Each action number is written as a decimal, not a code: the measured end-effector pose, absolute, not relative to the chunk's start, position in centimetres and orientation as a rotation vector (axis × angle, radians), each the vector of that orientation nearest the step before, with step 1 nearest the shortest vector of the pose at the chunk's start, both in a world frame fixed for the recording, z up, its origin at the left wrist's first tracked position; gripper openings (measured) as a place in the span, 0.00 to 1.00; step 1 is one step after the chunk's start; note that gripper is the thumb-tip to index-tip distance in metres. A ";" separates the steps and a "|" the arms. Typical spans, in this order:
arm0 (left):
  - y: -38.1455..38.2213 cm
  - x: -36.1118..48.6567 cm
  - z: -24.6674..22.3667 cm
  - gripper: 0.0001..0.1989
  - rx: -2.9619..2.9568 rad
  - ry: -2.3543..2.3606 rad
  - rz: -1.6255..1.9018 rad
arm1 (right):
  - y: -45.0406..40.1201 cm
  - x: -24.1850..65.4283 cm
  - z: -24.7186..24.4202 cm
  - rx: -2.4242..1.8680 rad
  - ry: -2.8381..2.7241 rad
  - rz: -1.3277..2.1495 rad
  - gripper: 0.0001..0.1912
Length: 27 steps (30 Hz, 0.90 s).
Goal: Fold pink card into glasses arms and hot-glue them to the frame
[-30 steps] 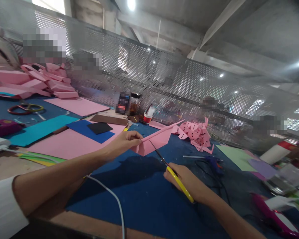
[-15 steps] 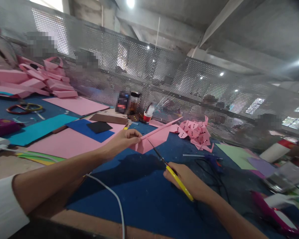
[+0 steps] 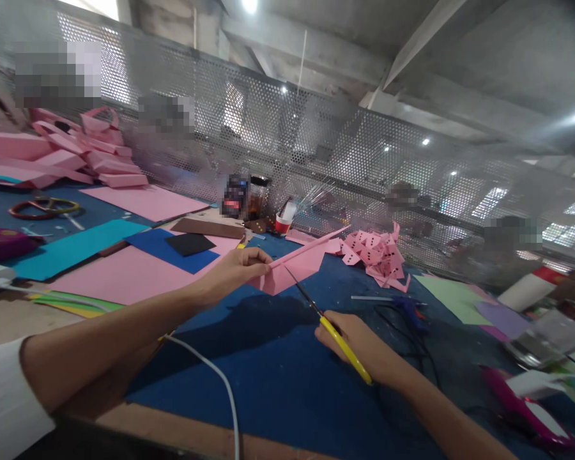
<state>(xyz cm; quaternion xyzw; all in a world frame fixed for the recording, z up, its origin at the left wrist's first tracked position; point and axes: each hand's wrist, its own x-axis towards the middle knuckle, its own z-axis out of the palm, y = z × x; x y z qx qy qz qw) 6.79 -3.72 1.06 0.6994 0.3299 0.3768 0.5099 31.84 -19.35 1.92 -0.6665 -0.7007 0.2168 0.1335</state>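
My left hand (image 3: pixel 242 271) pinches the near left end of a folded piece of pink paper (image 3: pixel 299 265), held above the blue table top (image 3: pixel 268 390). My right hand (image 3: pixel 352 342) is closed around the yellow handles of a pair of scissors (image 3: pixel 342 348). Their dark blades point up and to the left, with the tip at the lower middle of the pink paper. Whether the blades are cutting into it or only lie against it, I cannot tell. Part of the handles is hidden by my right fingers.
Dotted pink paper pieces (image 3: pixel 376 255) lie beyond my right hand, near a blue glue gun (image 3: pixel 409 310) with its cord. A white cable (image 3: pixel 215 367) crosses the front edge. Coloured sheets (image 3: pixel 124 271) spread left; a red-and-white cup (image 3: pixel 283 220) stands before the perforated metal screen (image 3: pixel 268 140).
Both hands, the pink paper and the scissors stay almost in place. The view has shifted very slightly, and a person behind the screen at far left has moved a little.
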 end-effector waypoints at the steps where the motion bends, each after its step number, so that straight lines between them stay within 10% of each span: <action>1: -3.7 6.8 1.1 0.14 1.685 0.797 0.909 | -19.3 31.8 2.0 -1.938 -2.033 0.628 0.15; 27: -2.6 7.3 2.9 0.17 1.872 0.789 0.803 | -19.4 31.4 1.9 -1.816 -1.780 0.947 0.11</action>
